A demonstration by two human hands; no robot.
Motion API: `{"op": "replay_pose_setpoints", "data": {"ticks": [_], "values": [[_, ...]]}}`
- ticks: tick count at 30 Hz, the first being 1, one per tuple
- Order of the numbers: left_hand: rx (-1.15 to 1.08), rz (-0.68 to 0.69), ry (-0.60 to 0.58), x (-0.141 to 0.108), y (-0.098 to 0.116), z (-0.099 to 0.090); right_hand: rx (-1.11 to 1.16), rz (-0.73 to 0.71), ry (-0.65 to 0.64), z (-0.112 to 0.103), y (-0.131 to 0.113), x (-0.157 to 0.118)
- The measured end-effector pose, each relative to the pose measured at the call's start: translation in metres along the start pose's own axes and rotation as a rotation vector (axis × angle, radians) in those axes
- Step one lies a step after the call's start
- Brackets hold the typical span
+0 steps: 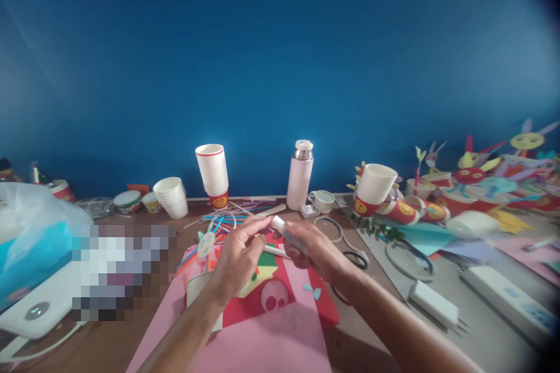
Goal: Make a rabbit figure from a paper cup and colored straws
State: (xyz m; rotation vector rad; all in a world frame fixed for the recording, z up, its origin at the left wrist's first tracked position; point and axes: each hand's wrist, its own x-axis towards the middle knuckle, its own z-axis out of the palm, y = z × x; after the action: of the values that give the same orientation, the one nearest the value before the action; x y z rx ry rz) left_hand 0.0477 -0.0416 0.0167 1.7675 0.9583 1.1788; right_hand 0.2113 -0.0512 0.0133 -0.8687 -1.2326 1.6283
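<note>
My right hand (308, 247) is wrapped round a glue stick (279, 224), whose white end points up and to the left. My left hand (245, 250) has its fingers curled, with the fingertips close to that white end. Anything small pinched in them is hidden. Below both hands lie red and pink paper sheets (245, 344) with a round pink cutout (274, 296) and small light-blue scraps (312, 290). A pale paper face (206, 243) with drawn eyes is left of my left hand. Thin coloured sticks (214, 218) are spread behind the hands.
Behind stand a tall stack of paper cups (212, 172), a shorter stack (171, 197) and a pink thermos (300, 180). To the right are a large white cup (377, 183), decorated cups (475, 186), cables, a white charger (434, 303) and a power strip (507, 297). A plastic bag (35, 233) is left.
</note>
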Motion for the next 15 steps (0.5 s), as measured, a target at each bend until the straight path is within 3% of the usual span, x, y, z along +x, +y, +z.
{"op": "replay_pose_setpoints", "data": {"ticks": [6,15], "values": [[-0.057,0.012,0.016,0.000,0.001,0.001,-0.022,0.041,-0.003,0.003,-0.001,-0.001],[0.051,-0.105,0.133,0.000,-0.002,0.000,-0.318,-0.074,0.082,0.013,-0.003,-0.007]]}}
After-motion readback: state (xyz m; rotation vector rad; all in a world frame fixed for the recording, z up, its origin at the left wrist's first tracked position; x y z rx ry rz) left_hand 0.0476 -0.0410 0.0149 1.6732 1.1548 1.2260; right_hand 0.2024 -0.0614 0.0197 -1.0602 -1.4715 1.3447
